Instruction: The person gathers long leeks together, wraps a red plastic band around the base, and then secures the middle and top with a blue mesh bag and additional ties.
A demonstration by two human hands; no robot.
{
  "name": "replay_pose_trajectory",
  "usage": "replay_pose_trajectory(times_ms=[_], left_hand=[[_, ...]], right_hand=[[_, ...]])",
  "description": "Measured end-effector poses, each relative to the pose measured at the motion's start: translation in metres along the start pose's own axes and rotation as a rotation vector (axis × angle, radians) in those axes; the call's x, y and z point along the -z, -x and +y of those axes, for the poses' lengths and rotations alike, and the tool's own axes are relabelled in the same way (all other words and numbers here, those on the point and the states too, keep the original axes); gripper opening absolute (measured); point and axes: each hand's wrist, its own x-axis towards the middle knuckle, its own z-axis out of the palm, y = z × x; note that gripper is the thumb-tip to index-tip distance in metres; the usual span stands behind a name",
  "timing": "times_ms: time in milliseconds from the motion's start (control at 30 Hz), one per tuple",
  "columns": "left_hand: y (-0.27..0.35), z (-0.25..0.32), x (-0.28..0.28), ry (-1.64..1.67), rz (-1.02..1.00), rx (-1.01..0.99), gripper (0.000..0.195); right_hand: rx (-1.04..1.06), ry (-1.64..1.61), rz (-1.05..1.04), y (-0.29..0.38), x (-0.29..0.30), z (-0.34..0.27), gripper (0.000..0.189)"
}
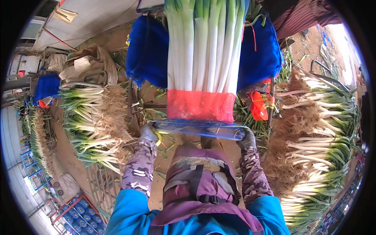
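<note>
A bundle of long green onions (202,58) lies straight ahead, its white ends inside a plastic bag with a red band (200,105). At the bag's near edge, my left hand (149,132), gloved, grips the left end of the bag's clear bluish plastic edge (199,129). My right hand (247,138), also gloved, grips the other end, so the plastic is stretched between the two. A yellow strip hangs beside my left hand. Blue cloth (147,51) covers the stand on both sides of the bundle.
Piles of untrimmed green onions with roots lie at left (91,126) and right (320,141). A red plastic piece (258,105) hangs on the stand's right post. A woven sack (89,66) stands at upper left. A red-framed rack of blue bottles (79,216) is at lower left.
</note>
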Motion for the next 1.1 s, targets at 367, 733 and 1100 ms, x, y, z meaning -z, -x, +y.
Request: replay_pose_trajectory(times_ms=[367,733,1100], left_hand=[[-0.039,0.044,-0.102,-0.818,-0.209,-0.476,0.036],[0.000,0.243,-0.265,-0.943,-0.942,-0.670,0.034],[0.046,0.219,-0.321,-1.495,-0.799,-1.219,0.032]], right_hand=[[0.084,0.877,0.000,-0.016,-0.171,-0.015,0.029],[0.103,0.318,-0.386,-0.010,-0.366,-0.103,0.019],[1.067,1.546,-0.393,-0.012,-0.338,-0.124,0.026]])
